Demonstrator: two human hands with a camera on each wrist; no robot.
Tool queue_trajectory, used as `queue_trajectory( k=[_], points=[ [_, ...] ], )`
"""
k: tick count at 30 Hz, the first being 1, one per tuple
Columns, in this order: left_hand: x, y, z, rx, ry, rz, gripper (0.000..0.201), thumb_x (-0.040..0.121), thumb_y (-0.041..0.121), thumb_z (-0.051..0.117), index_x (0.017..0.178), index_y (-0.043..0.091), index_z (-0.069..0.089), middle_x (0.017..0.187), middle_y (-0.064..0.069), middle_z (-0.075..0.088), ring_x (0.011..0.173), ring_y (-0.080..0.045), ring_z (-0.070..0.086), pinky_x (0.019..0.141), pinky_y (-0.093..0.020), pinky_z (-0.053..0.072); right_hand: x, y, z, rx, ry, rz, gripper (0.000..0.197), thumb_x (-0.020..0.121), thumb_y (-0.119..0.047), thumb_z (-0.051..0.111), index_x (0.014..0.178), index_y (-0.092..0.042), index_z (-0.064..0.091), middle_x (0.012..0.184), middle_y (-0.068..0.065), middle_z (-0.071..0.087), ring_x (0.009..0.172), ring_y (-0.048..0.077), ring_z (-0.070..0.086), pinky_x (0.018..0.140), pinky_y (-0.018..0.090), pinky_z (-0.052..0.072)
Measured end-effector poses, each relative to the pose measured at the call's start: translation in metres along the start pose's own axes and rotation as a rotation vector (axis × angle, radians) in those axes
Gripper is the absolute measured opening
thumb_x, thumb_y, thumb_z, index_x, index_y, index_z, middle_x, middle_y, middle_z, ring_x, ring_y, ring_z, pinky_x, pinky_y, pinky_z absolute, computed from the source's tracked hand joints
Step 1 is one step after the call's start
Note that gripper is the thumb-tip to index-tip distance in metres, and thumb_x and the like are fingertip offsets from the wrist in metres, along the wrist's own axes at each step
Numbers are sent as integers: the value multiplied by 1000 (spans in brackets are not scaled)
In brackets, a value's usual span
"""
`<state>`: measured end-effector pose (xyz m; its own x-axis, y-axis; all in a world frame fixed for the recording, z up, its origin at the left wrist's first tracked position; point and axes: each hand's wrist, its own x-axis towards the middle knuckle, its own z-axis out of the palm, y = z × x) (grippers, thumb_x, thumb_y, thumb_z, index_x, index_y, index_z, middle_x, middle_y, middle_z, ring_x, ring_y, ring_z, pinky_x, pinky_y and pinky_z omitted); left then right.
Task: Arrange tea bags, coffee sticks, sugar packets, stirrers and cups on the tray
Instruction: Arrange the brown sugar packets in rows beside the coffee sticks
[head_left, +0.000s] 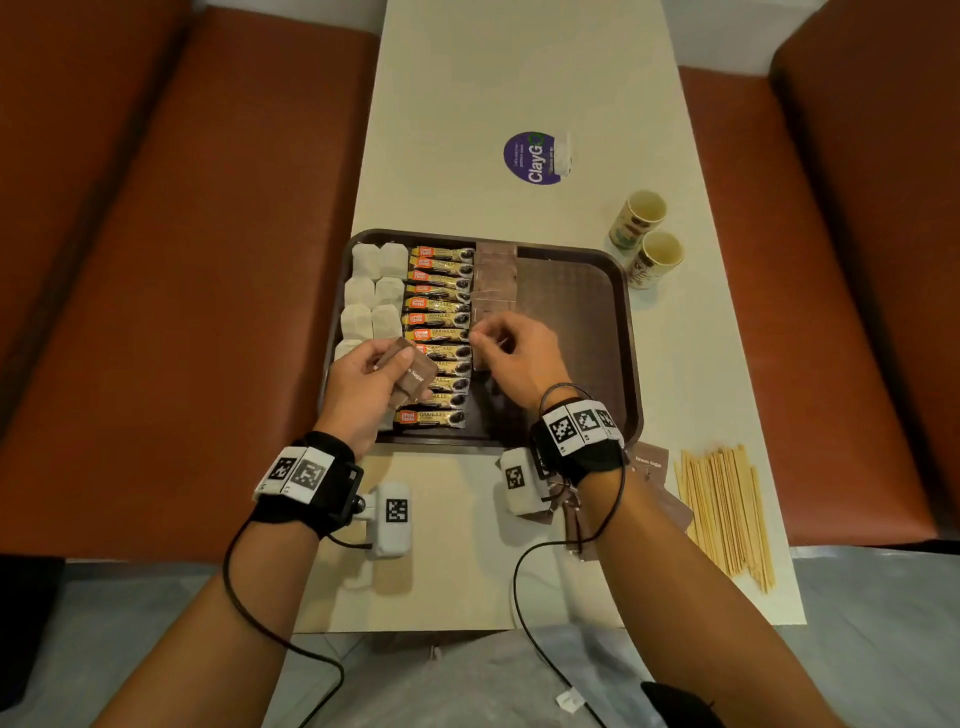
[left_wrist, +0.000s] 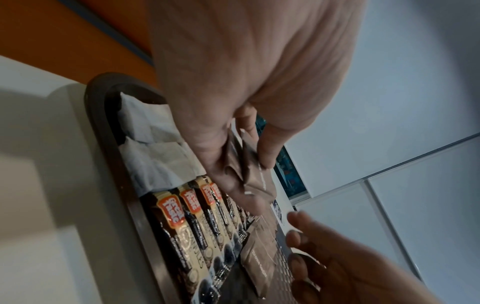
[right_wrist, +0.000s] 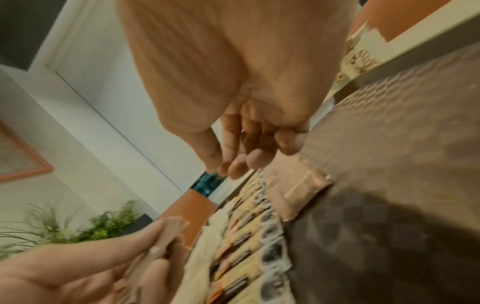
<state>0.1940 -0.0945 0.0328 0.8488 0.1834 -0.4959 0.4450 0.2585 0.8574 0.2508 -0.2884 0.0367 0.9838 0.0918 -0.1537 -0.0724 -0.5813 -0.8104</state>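
Now left hand (head_left: 363, 382) grips sugar packets (head_left: 410, 376).

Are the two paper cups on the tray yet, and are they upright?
Not on the tray: both paper cups stand upright on the table beside its far right corner, open mouths up.

Dim warm light, blurred wrist views
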Motion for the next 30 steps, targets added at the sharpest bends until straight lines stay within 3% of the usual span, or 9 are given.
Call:
queue_trajectory(
  k=[3,6,8,12,15,18,24,28,30],
  points=[
    [-2,1,0,-27,22,16,10,100,12,67,110,13,68,112,-12,74,84,-34,76,77,-41,66,-7,-17,12,-14,-175,-59,21,93,-38,68,102,-20,72,90,-9,67,81,1,60,67,12,44],
    [-4,3,-3,-54,42,28,17,98,14,70,114,9,67,114,-20,74,91,-33,75,83,-50,64,-9,-25,23,-28,-234,-100,18,91,-37,72,96,-20,72,88,-6,69,79,2,60,69,17,45],
    [-6,4,-5,-68,55,28,15,98,15,70,111,8,67,113,-23,74,90,-33,73,81,-49,63,-8,-27,28,-21,-248,-111,12,91,-32,73,90,-21,68,87,-5,68,78,5,60,71,22,46],
    [-12,6,-10,-90,59,9,9,100,16,68,107,11,69,109,-18,77,91,-28,76,75,-37,64,-3,-30,34,12,-241,-95,9,91,-29,72,90,-23,65,85,-6,65,75,7,60,67,21,46],
    [-14,2,-16,-104,70,-28,12,100,15,68,112,10,69,106,-14,77,79,-17,76,74,-33,65,-1,-30,37,42,-213,-93,6,93,-26,70,95,-21,67,84,-9,63,76,5,59,68,18,43],
    [-14,-2,-19,-110,73,-65,22,98,10,70,119,6,67,104,-13,76,71,-14,74,72,-31,64,1,-30,38,70,-185,-82,8,94,-28,69,99,-21,69,88,-2,67,81,10,62,71,20,46],
    [-12,-5,-20,-87,77,-55,21,98,10,70,119,6,69,105,-10,77,71,-12,75,77,-34,65,-3,-28,40,36,-162,-95,7,92,-26,71,97,-21,69,86,-7,65,77,3,58,70,17,45],
    [-11,-3,-17,-56,85,-44,14,101,7,64,113,11,70,108,-11,76,77,-16,77,76,-33,65,-5,-22,34,71,-157,-56,4,93,-21,70,95,-18,68,88,0,67,82,13,62,77,27,54],
    [-9,-3,-16,-7,94,-16,19,101,3,62,114,12,71,110,-8,76,90,-18,77,81,-35,64,-5,-15,28,85,-117,-22,6,93,-22,70,97,-17,69,91,3,71,85,17,67,79,30,57]
  ],
)
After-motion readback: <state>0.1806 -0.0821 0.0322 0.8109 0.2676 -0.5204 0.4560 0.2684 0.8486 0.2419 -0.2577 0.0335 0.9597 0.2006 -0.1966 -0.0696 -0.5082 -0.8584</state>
